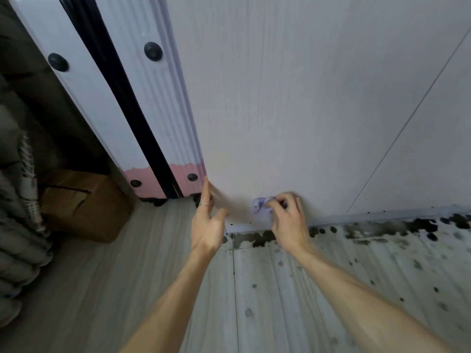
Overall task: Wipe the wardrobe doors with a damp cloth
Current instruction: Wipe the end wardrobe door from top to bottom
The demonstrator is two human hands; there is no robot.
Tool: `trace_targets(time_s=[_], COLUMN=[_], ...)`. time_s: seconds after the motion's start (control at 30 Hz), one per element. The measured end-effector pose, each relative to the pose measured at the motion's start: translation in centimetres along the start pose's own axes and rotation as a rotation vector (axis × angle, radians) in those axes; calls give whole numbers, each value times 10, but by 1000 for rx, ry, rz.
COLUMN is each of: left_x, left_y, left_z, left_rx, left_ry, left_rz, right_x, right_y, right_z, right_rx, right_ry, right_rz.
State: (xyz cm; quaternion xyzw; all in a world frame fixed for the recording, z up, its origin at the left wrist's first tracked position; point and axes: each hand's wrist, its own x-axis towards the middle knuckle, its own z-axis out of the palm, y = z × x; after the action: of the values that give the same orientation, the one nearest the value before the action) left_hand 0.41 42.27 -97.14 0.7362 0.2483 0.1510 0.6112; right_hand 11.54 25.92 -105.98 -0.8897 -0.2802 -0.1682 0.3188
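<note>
Fingers (281, 200) of my right hand (288, 220) are curling tight round the cloth (260, 206), a small crumpled wad of pale lilac fabric, and are pressing it against the wardrobe door (293, 98) low down, just above the plinth (382, 216). The door is rising above the grip as a broad, smooth, off-white panel with a faint vertical grain. A thin straight seam (407, 123) is slanting up to the right of the wad, well apart from it. My left hand (207, 222) is resting just left of the grip, holding nothing, its fingers lying straight and the foremost tip touching the door's left edge. A thin silver ring (204, 204) is sitting on one finger. Beyond that edge, further left, a white ribbed hard case (142, 98) with a black strip, round black studs and a pink foot is standing upright close beside the door. Further left again a brown cardboard box (84, 207) is sitting on the floor (127, 276), with grey quilted fabric (15, 238) bulging at the far left. Below the grip, pale wood-grain boards are running toward me, and dark irregular blotches (260, 238) are spreading along the foot of the plinth and off to the right. Bare panel is stretching above and to the right of the wad.
</note>
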Motion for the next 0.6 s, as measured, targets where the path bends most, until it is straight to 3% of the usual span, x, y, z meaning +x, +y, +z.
trace_targets(time_s=[0.2,0.33,0.47,0.6], left_x=[-5,-6,-8,-5], left_y=[-5,-2,-2,-7], left_z=[30,47,64,55], left_rx=[56,39,-18,3], left_ry=[153,255,283,252], left_rz=[45,30,20,33], right_x=[4,6,3,-1], right_y=[79,113,129,142], right_z=[-61,-76,-48,-22], right_rx=[132,210,504,687], right_ry=[426,449,497,611], right_rz=[533,772,1060,1175])
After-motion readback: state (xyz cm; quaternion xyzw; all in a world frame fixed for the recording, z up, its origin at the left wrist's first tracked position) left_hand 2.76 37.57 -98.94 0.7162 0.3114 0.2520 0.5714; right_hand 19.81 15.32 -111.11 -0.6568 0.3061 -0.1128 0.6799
